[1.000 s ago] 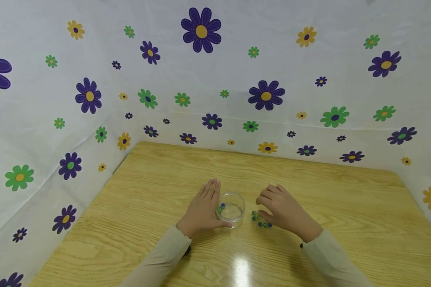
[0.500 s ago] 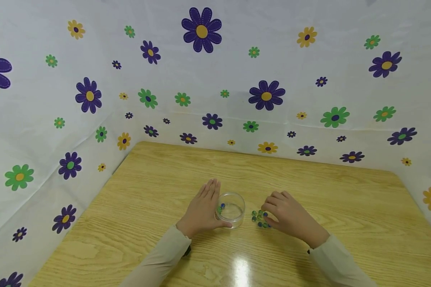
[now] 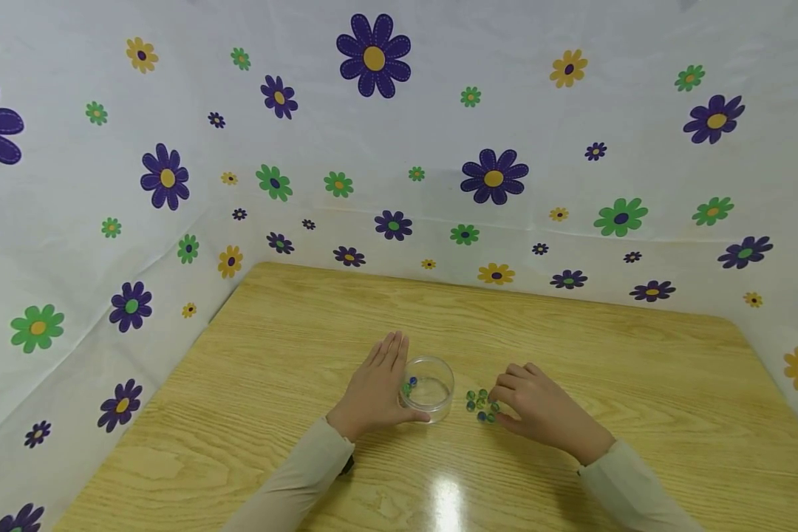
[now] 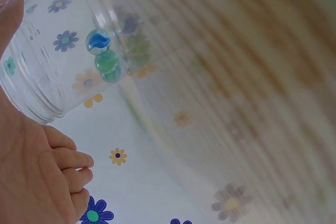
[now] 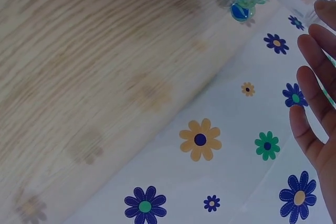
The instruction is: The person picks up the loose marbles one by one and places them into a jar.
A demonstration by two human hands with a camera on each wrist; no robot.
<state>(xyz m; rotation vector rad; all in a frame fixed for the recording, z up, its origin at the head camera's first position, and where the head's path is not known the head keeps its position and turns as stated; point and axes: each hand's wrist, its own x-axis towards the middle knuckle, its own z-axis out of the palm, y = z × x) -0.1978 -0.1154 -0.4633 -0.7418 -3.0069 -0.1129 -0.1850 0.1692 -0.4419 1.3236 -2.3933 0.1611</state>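
Note:
My left hand (image 3: 372, 388) rests against the left side of a clear round jar (image 3: 441, 405), fingers straight and together, thumb along the jar's near side. A few blue and green glass marbles (image 4: 106, 61) lie at the bottom of the jar, to the left side in the head view. Right of the jar, several green and blue marbles (image 3: 481, 403) sit in a loose cluster on the table. My right hand (image 3: 535, 406) is at the cluster's right edge, fingers loosely bent and thumb apart from them. In the right wrist view no marble shows between its fingers.
The wooden tabletop (image 3: 306, 318) reaches back to a white curtain (image 3: 432, 133) printed with purple, green and yellow flowers, which also runs along the left and right sides. Light glares off the table in front of the jar.
My right hand has drawn back to the right, away from over the marbles, so more of the cluster shows. The left hand and the jar have stayed put.

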